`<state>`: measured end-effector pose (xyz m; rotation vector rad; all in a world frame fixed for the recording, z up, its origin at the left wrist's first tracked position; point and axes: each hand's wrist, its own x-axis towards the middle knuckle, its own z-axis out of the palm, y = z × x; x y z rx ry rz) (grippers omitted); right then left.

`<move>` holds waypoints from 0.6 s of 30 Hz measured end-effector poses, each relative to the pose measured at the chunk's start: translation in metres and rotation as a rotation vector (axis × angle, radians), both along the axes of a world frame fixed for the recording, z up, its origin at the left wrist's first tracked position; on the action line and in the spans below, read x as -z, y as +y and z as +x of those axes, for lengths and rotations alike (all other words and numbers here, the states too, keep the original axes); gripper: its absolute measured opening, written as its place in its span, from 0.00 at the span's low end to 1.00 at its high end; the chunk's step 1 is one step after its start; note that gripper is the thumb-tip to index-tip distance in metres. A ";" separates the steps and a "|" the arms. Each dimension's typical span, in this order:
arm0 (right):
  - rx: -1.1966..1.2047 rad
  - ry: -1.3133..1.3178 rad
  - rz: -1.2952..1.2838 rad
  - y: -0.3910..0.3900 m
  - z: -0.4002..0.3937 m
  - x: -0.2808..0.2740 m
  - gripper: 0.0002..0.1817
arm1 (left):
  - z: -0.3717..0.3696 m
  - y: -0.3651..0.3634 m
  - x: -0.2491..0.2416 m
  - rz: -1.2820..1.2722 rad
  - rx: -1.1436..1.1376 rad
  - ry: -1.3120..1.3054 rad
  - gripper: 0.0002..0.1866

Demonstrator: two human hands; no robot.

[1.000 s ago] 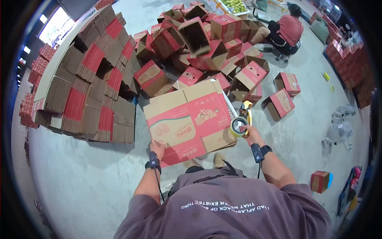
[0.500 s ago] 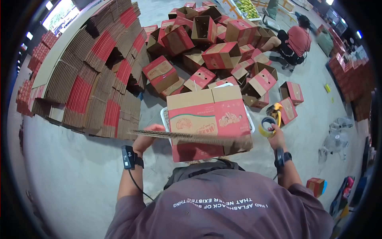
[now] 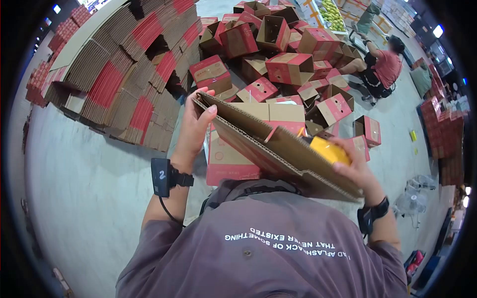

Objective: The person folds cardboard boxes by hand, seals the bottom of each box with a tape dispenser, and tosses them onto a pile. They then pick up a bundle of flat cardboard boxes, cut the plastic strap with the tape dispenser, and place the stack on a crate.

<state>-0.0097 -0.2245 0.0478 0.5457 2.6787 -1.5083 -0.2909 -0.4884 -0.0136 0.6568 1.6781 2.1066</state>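
Note:
My left hand (image 3: 198, 123) grips the upper left corner of a folded cardboard carton (image 3: 298, 154), its thumb over the edge. The carton slants down to the right in front of my body, its layers slightly parted. In my right hand (image 3: 360, 170) is a yellow tape dispenser (image 3: 329, 150), close against the carton's right part; the fingers on its far side are partly hidden. Beneath the carton lies a red and brown printed carton (image 3: 228, 169), partly covered by it.
Tall stacks of flattened cartons (image 3: 114, 84) stand at the left. Many opened red boxes (image 3: 290, 68) are heaped ahead. A person in a red shirt (image 3: 386, 69) sits at the right rear, near a crate of green fruit (image 3: 332, 16). A fan (image 3: 412, 201) lies at the right.
The folded carton has risen and swung from nearly level to a slant. My right hand has brought the tape dispenser inward from the right to the carton.

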 end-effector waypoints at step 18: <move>-0.301 0.157 0.425 0.048 -0.157 -0.001 0.35 | 0.030 0.026 -0.061 -0.102 0.870 1.003 0.20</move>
